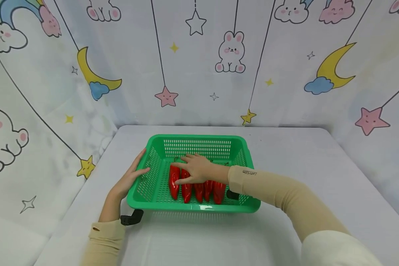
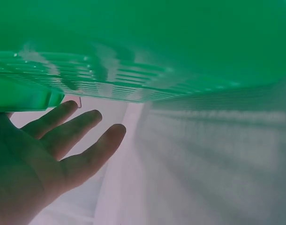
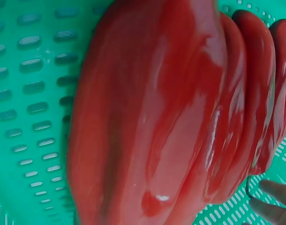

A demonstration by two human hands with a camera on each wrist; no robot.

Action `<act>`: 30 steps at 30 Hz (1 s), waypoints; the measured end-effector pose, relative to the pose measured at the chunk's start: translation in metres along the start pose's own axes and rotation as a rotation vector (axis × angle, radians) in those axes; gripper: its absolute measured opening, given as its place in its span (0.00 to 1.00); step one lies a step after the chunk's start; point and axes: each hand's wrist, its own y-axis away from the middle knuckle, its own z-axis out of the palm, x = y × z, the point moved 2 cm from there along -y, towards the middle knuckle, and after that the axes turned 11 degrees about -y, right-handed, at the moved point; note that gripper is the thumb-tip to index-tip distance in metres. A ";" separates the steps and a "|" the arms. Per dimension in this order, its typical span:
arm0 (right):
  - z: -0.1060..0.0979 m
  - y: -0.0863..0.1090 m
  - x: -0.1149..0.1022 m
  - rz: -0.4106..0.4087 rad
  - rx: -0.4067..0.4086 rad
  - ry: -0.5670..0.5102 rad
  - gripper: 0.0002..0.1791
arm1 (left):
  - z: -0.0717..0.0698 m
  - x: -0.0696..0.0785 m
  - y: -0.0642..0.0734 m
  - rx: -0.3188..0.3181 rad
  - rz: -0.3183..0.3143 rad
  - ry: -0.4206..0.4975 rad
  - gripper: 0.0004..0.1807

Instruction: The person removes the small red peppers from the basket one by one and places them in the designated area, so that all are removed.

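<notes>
Several long glossy red peppers (image 1: 174,181) lie side by side in a green plastic basket (image 1: 199,207) with slotted walls. My left hand (image 1: 128,181) rests at the basket's left rim, thumb over the edge and fingers along the outside. Straight, spread fingers (image 2: 94,154) show below the green rim in the left wrist view. Over the peppers, my right hand (image 1: 197,169) is spread palm down, partly covering them. A large red pepper (image 3: 147,112) fills the right wrist view, with the fingertips (image 3: 269,206) at the lower right edge.
The basket stands on a white-covered table (image 1: 286,147). A cloth backdrop (image 1: 199,81) printed with moons, stars and bunnies hangs behind and at the sides. A black wrist mount (image 1: 132,218) sits beneath the left wrist, near the basket's front left corner.
</notes>
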 end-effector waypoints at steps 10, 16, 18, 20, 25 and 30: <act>0.011 -0.010 -0.010 0.024 -0.040 0.014 0.43 | 0.001 -0.001 0.002 0.008 -0.014 0.052 0.38; 0.015 -0.013 -0.014 0.056 -0.046 0.037 0.45 | 0.003 0.000 0.003 -0.022 -0.023 0.065 0.38; 0.016 -0.016 -0.015 0.066 -0.052 0.039 0.46 | 0.003 0.000 0.005 -0.025 -0.024 0.060 0.38; 0.018 -0.018 -0.015 0.078 -0.060 0.030 0.46 | 0.002 0.001 0.006 -0.026 -0.025 0.053 0.38; 0.022 -0.024 -0.016 0.119 -0.066 -0.004 0.47 | 0.002 0.001 0.006 -0.033 -0.034 0.069 0.37; 0.028 -0.028 -0.018 0.162 -0.067 -0.013 0.49 | 0.003 0.001 0.004 -0.037 -0.036 0.078 0.37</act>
